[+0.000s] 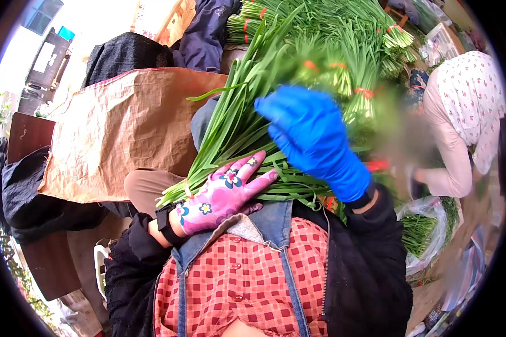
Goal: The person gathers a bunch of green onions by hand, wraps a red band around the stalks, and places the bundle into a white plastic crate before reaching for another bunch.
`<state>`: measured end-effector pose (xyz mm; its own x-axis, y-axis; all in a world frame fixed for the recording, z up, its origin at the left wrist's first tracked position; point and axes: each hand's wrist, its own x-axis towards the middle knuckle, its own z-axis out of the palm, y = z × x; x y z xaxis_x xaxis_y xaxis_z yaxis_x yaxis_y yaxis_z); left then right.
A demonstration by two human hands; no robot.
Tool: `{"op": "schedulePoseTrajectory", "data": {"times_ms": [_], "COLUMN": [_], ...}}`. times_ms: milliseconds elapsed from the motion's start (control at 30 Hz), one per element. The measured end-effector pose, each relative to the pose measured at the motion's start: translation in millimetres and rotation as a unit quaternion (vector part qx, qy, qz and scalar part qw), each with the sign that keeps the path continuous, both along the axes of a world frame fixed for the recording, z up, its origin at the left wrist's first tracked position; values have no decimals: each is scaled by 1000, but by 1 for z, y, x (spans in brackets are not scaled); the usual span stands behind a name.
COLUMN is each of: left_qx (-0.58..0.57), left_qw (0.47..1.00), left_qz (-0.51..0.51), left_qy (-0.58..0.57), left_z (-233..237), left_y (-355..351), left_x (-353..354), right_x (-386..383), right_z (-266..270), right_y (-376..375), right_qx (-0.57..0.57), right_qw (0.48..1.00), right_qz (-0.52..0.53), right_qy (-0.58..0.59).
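My left hand [222, 188], in a pink glove with flowers, lies on a bunch of long green chives [225, 129] across my lap. Its fingers are stretched out and apart over the stalks. The pale stalk ends stick out to the left of the wrist, near a thin tan band [186, 188]. To the right, raised above the chives, my right hand [312, 132] wears a blue glove. Its fingers are curled together and somewhat blurred; I cannot make out what, if anything, is between them.
A big pile of chive bunches tied with red bands [364, 92] lies ahead. A brown woven sack [123, 129] stands at the left. Another person [461, 112] in a patterned top bends at the right. Nearby, a clear plastic bag [433, 230] holds more greens.
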<state>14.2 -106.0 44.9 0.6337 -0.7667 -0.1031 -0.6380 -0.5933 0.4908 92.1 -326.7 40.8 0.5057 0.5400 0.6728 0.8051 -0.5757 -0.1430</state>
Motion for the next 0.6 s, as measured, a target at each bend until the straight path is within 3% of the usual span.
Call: {"op": "schedulePoseTrajectory", "data": {"times_ms": [33,100,167,233,300,367,433,500,600], "left_qx": [-6,8,-12,-104,-160,-153,-132,-194,-184], "left_qw": [1000,1000,999,982,971,934,907,849,882], "left_qz": [0,-3,-25,33,149,315,368,367,353], "left_qy": [-7,-20,15,152,94,72,158,327,254], "left_z": [-1,-1,33,67,67,46,6,0,-13], "left_y": [1,8,19,34,59,69,89,77,68], "left_x": [-1,-4,-6,-3,7,24,50,66,81], "right_x": [-4,-21,-31,-44,-53,-57,-57,-57,-60], "right_z": [-7,-25,-45,-53,-61,-68,-74,-77,-77], "right_y": [4,8,4,-2,-5,-6,-6,-8,-10], "right_qx": [2,-104,-106,-63,-51,-61,-54,-42,-41], "right_qw": [1000,990,989,990,990,990,989,991,991], "right_qz": [0,-7,-15,-35,-43,-53,-55,-49,-54], "right_qy": [-2,92,98,118,123,118,125,118,118]}}
